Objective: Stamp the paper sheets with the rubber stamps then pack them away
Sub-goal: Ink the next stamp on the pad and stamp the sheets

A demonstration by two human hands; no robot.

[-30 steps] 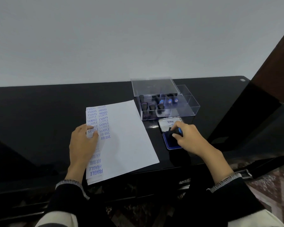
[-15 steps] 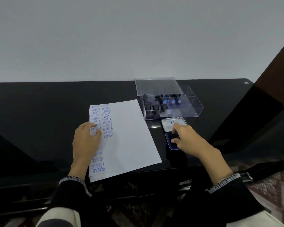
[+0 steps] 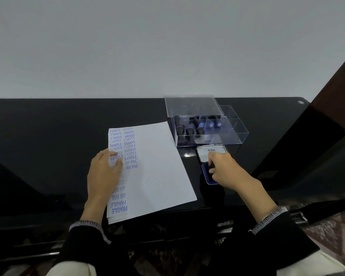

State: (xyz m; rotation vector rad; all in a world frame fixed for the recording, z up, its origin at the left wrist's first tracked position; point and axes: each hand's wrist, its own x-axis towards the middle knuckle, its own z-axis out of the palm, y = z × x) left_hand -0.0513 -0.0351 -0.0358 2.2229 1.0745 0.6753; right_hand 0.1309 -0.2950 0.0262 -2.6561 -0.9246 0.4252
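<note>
A stack of white paper sheets (image 3: 157, 166) lies on the black table, with blue stamped words in columns along its left side. My left hand (image 3: 104, 172) rests flat on the left part of the stack. My right hand (image 3: 225, 168) grips a dark rubber stamp (image 3: 211, 166) and holds it down on the blue ink pad (image 3: 207, 176), whose white lid (image 3: 211, 153) stands open behind. Most of the stamp is hidden by my fingers. Behind the pad, a clear plastic box (image 3: 233, 132) holds several more stamps (image 3: 199, 126).
The box's clear lid (image 3: 191, 105) lies across its back left part. The black table (image 3: 48, 136) runs left and back to a pale wall. A dark slanted panel (image 3: 307, 146) rises at the right. The table's front edge is near my wrists.
The view has shifted slightly. My right hand has stayed on the ink pad with the stamp, and its fingers now cover the stamp's blue part. My left hand keeps resting on the paper.
</note>
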